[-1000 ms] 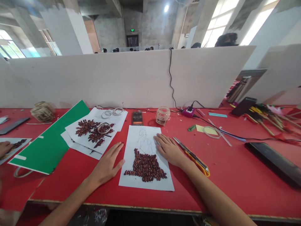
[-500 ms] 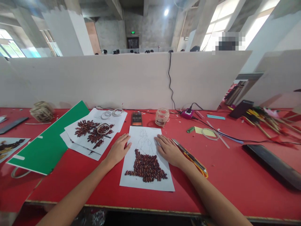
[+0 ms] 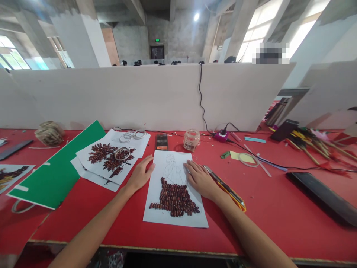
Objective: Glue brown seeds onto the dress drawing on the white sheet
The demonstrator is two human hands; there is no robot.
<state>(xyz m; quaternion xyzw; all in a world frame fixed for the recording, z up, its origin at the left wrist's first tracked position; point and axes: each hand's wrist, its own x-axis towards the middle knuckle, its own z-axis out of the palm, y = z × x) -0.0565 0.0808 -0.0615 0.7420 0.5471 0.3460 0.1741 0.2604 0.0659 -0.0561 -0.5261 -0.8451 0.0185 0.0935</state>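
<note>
A white sheet (image 3: 174,219) lies on the red table (image 3: 267,212) in front of me, with a pencilled figure whose skirt is covered in dark red beans (image 3: 174,199). My left hand (image 3: 140,174) rests flat at the sheet's upper left edge, fingers stretched out. My right hand (image 3: 200,178) lies flat on the sheet's right edge, fingers apart, holding nothing. A yellow-handled utility knife (image 3: 225,188) lies just right of that hand. A small glass jar (image 3: 192,139) stands beyond the sheet.
Left of me lie more bean pictures on white sheets (image 3: 107,160), tape rolls (image 3: 132,134) and a green board (image 3: 57,173). A white partition (image 3: 139,93) closes the back. A cable (image 3: 202,100), charger (image 3: 221,134), black bar (image 3: 320,197) and sticks (image 3: 315,143) are at right.
My left hand has slid forward and right from the bare table to the sheet's upper left edge. My right hand has stayed on the sheet.
</note>
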